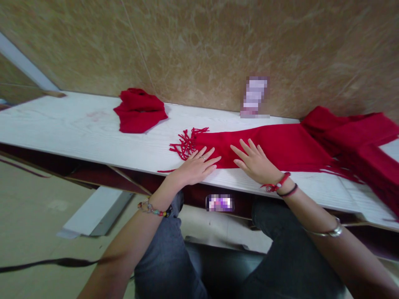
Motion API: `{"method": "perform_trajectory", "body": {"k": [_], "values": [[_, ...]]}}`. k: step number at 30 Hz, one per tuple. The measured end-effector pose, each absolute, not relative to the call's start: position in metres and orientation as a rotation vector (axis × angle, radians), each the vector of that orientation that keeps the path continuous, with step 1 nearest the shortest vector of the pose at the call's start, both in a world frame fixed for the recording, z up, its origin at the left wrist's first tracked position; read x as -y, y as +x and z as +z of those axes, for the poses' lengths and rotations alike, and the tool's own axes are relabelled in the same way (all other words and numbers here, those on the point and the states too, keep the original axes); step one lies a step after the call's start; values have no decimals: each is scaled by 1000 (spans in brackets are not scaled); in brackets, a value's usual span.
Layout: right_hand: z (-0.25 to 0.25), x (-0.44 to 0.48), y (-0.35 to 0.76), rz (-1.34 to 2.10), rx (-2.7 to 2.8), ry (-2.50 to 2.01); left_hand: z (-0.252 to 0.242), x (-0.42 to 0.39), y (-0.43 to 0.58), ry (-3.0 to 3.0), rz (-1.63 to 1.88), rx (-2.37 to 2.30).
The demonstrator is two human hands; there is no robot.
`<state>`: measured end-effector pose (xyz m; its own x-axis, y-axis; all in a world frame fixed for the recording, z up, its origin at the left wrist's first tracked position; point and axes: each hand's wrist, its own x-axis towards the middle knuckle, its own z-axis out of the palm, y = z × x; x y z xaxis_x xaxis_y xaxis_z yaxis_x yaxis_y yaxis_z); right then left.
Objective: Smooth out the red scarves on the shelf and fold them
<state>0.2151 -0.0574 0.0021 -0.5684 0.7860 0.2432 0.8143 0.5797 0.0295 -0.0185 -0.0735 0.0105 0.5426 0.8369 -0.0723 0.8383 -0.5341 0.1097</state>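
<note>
A tan, marbled wall (199,50) is seen beyond both grips, and a long white worktop (71,118) with a faint wood grain is set between it and the person. Directly under the grips, a red scarf (283,143) is laid out flat along the worktop. By the left grip (195,168), which is placed palm down with its fingers spread, the fringed end of the scarf is touched, and the loose red fringe (184,143) is spread just beyond and to the left of it. By the right grip (257,164), also spread and palm down, the near part of the scarf is touched a little farther along; nothing is pinched by either. To the right of the right grip, a heap of folded red cloth (352,133) is met by the scarf, though whether they are joined cannot be told. Beyond and to the left of the left grip, a smaller crumpled red cloth (141,112) is left apart from the scarf. Beyond the right grip, a pixelated item (255,97) is seen near the wall.
</note>
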Motion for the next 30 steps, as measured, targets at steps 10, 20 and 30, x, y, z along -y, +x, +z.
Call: {"method": "perform_trajectory", "body": {"k": [10, 20, 30], "values": [[-20, 49, 229, -256, 2655, -1351, 10, 71, -21, 2549, 10, -1485], [7, -15, 188, -144, 2682, -1024, 7, 63, 4, 2638, 221, -1651], [3, -57, 166, -14, 2771, -1395, 7, 62, 1, 2598, 44, -1654]]}}
